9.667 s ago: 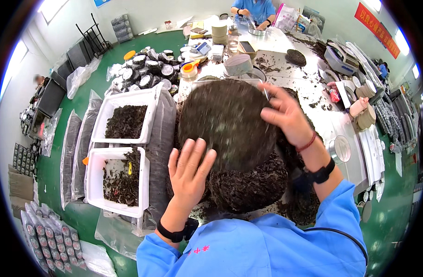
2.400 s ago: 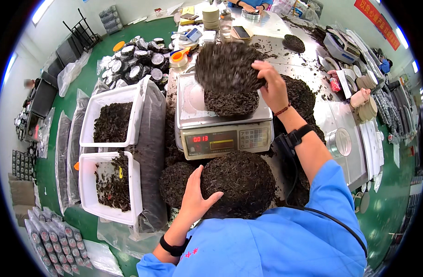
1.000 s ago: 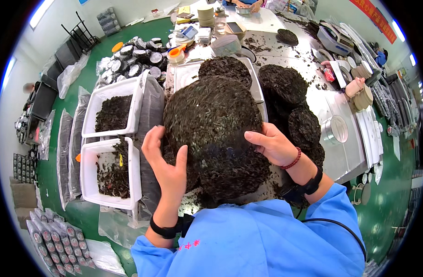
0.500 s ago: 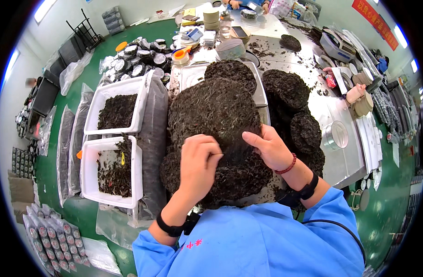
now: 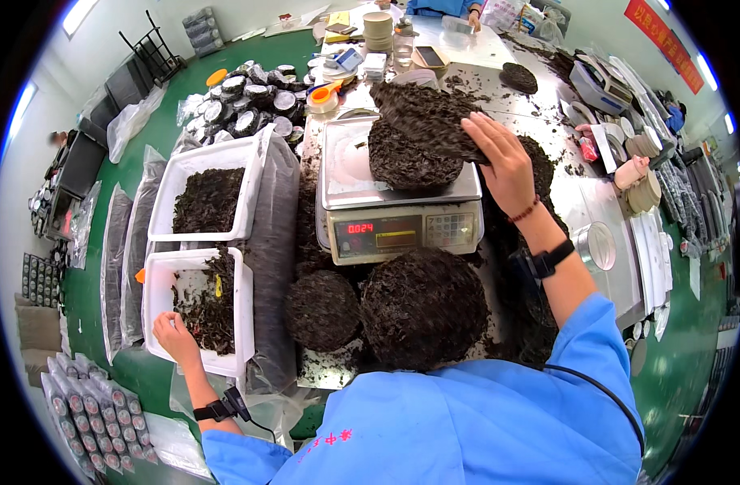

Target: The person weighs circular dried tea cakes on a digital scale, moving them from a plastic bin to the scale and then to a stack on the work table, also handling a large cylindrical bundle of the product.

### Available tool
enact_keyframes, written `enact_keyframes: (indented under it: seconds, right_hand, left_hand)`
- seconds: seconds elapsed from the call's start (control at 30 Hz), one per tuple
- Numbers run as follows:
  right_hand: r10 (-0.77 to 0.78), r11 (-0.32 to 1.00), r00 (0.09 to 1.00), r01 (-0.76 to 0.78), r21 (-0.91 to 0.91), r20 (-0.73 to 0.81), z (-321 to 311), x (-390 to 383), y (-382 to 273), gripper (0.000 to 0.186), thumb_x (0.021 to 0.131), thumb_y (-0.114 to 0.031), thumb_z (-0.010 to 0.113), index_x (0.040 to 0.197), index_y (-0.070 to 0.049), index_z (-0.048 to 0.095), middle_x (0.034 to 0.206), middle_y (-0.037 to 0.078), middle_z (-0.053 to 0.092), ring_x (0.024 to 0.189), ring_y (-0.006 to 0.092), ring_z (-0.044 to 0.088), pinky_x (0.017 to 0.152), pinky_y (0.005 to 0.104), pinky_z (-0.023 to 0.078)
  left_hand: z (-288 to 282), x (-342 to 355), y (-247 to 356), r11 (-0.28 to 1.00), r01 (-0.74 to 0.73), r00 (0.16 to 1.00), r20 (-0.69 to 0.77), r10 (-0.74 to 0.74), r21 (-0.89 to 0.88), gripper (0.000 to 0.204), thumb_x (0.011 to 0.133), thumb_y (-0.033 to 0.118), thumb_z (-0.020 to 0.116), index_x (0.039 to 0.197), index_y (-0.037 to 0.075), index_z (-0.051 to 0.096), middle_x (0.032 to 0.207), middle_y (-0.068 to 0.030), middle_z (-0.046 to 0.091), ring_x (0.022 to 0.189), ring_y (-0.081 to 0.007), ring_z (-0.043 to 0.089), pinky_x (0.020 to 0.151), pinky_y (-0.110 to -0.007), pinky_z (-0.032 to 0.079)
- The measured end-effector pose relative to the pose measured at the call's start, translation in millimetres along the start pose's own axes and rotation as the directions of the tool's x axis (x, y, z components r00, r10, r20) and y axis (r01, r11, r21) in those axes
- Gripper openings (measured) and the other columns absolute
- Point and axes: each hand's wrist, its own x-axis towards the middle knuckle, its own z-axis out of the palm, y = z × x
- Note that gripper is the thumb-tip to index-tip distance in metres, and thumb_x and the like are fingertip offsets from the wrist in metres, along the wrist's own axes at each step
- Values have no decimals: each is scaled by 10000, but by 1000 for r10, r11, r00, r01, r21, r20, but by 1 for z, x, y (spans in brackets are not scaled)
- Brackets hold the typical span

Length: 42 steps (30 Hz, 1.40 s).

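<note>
My right hand (image 5: 503,158) grips the edge of a dark pressed tea cake (image 5: 435,117), which is tilted and slightly blurred above the scale. Beneath it, another round tea cake (image 5: 414,166) rests on the metal pan of a digital scale (image 5: 338,234) with a lit red display. At the lower white tub (image 5: 245,303), my left hand (image 5: 176,335) is by the left wall, fingers drawn together; whatever they hold is too small to make out. Loose dark leaf (image 5: 212,323) and a small yellow piece (image 5: 218,285) lie in that tub. Two more cakes, one large (image 5: 422,299) and one smaller (image 5: 323,311), lie before the scale.
A second white tub (image 5: 156,214) with leaf stands beyond the first. A filled plastic bag (image 5: 271,267) lies between tubs and scale. More cakes are piled right of the scale. Orange tape (image 5: 321,99), stacked discs (image 5: 378,32) and a phone (image 5: 429,56) sit farther back. Another person's hand (image 5: 474,18) shows at the far end.
The large cake I held in front of me has moved up and away over the scale in my right hand. My left hand has left it and gone left to the lower tub. The scale's front is now uncovered.
</note>
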Motion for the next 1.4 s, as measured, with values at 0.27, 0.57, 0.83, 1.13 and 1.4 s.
enact_keyframes:
  seconds: [0.27, 0.57, 0.83, 1.13, 1.4]
  right_hand:
    - [-47, 982, 875, 128, -137, 481, 59, -33, 21, 651, 782, 42, 540, 1395, -164, 459, 1402, 81, 486, 1371, 241, 378, 1153, 437, 242]
    - [240, 844, 874, -403, 354, 423, -12, -68, -18, 412, 818, 26, 538, 1229, -5, 553, 1101, 171, 597, 1037, 319, 591, 943, 351, 461]
    - [259, 365, 459, -861, 353, 850, -36, -133, -56, 613, 916, -339, 644, 1404, -42, 424, 1345, 146, 495, 1207, 256, 516, 984, 389, 450]
    - [187, 378, 473, -843, 381, 861, -30, -142, -71, 703, 890, -348, 673, 1441, -33, 369, 1410, 170, 462, 1277, 275, 468, 1085, 390, 353]
    - [311, 447, 578, -789, 421, 754, -22, -80, -43, 353, 936, -170, 609, 1251, -17, 567, 1122, 93, 637, 1052, 163, 601, 902, 308, 485]
  left_hand:
    - [22, -15, -17, 990, 76, 988, 127, -91, 117, 80, 873, 94, 611, 883, 34, 557, 982, -104, 558, 994, -323, 507, 852, -443, 414]
    - [31, -20, -42, 934, 83, 953, 245, -176, 348, 99, 863, 90, 634, 938, 60, 577, 1043, -77, 567, 1051, -308, 511, 872, -434, 435]
    - [13, -19, -36, 896, 38, 974, 182, -131, 442, 62, 800, 55, 691, 852, 59, 658, 1161, -74, 588, 1116, -280, 515, 933, -403, 433]
    - [0, -28, 116, 947, -100, 991, 55, 123, -307, 131, 894, 152, 621, 886, 30, 668, 1073, -127, 629, 1045, -294, 552, 932, -404, 417]
    - [30, -114, 212, 773, -38, 781, 463, 418, -633, 273, 822, 146, 697, 1069, 43, 639, 1162, -140, 599, 1110, -313, 542, 968, -375, 430]
